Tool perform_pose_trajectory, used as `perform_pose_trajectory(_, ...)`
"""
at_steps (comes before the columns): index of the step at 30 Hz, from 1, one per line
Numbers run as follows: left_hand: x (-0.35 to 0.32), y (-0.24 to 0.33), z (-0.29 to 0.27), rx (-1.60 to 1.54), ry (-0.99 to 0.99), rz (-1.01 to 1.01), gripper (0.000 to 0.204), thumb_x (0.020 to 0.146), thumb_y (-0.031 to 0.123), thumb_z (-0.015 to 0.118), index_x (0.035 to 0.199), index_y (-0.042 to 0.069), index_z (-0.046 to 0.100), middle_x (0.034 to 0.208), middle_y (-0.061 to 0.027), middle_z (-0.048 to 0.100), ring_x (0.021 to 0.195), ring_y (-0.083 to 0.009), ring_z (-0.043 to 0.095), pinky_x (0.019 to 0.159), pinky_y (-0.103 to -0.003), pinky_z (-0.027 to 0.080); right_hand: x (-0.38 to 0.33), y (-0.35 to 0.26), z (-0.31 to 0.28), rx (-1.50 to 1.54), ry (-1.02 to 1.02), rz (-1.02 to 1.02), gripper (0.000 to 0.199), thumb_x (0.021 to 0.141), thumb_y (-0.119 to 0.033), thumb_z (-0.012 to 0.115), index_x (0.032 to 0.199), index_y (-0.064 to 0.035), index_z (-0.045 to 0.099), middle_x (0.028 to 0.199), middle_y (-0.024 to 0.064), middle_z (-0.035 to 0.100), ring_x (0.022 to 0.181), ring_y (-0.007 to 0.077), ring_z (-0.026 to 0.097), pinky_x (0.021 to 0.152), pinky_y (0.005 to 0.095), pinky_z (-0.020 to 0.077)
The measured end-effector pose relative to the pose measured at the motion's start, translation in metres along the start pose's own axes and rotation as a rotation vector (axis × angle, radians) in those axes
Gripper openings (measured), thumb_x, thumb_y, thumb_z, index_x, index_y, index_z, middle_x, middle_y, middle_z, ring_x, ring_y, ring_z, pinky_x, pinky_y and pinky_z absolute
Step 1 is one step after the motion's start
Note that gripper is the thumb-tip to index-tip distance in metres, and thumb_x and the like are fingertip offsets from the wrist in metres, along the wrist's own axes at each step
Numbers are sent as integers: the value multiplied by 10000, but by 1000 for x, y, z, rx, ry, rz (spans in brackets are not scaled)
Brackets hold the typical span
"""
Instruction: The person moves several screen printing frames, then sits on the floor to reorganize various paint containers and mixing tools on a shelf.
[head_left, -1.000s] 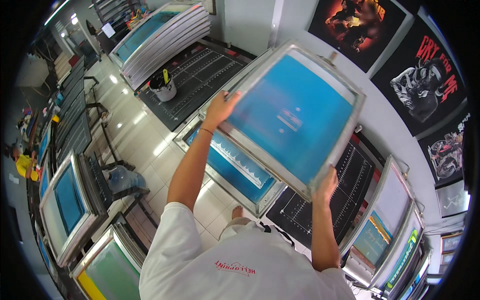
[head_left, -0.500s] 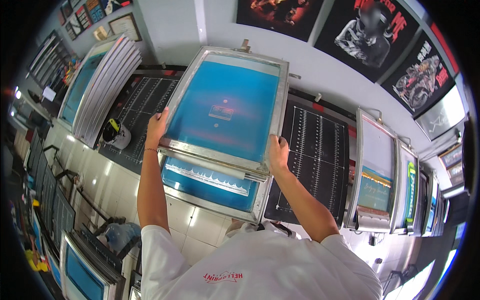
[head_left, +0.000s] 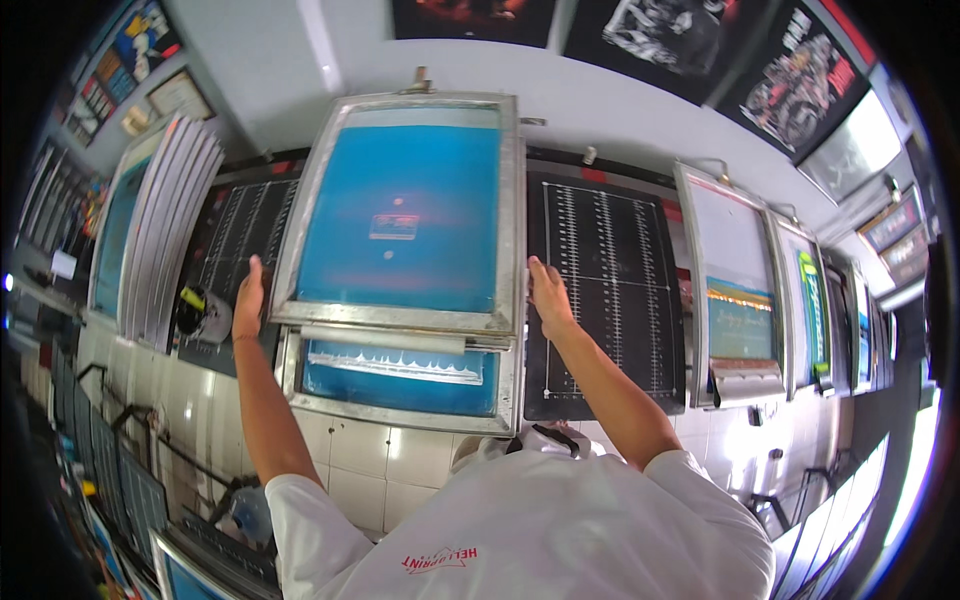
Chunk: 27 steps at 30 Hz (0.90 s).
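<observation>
In front of me a screen-printing frame (head_left: 405, 165) with blue mesh and a small pale design lies on top of another blue screen frame (head_left: 395, 403). The lower one shows its near part, with a ragged white streak of ink across the mesh. My left hand (head_left: 250, 297) is open beside the upper frame's left edge, a gap between them, fingers pointing away from me. Close to the right edge is my right hand (head_left: 548, 297), its fingers stretched out; I cannot tell whether it touches the metal. Neither hand holds anything.
Black ruled boards (head_left: 610, 300) flank the frames. A pot of ink (head_left: 205, 315) with a yellow-green handle stands on the left board, near several upright stacked screens (head_left: 165, 220). At right, more screens (head_left: 735, 280) stand along the wall. Posters (head_left: 790, 80) hang above.
Both hands have let go of the upper frame, the left moving clear of its edge. The frame now sits straighter over the lower one. My view has shifted to the right.
</observation>
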<state>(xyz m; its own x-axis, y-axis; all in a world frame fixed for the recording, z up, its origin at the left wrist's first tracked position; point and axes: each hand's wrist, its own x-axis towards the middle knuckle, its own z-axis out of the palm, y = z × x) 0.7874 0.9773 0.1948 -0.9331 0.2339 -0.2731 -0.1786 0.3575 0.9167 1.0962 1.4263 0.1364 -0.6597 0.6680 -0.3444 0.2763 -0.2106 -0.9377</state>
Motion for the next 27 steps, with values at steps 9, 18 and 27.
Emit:
perform_pose_trajectory(9, 66, -148, 13, -483, -419, -206, 608, 944, 494, 453, 1366, 57, 459, 1287, -117, 570, 1189, -258, 533, 1010, -384, 422, 37, 87, -26, 146, -194, 353, 1002, 834, -750, 445, 1469, 0, 247, 1507, 225, 281, 1393, 349, 269, 1084, 534, 260)
perform_pose_trajectory(18, 98, -189, -20, 1155, -221, 218, 552, 897, 473, 527, 1303, 100, 540, 1249, -96, 596, 1109, -244, 588, 916, -382, 501, 14, 67, 17, 439, -7, 270, 925, 852, -641, 552, 1405, 57, 301, 1383, 247, 420, 1276, 309, 431, 1048, 416, 367)
perform_pose_trajectory(27, 63, -145, 10, 540, -35, 56, 592, 883, 527, 527, 1294, 101, 552, 1221, -99, 601, 1060, -239, 598, 860, -377, 512, 18, 71, 28, 319, 133, 154, 574, 902, -495, 497, 1125, 32, 544, 925, 93, 596, 809, 191, 605, 702, 338, 516)
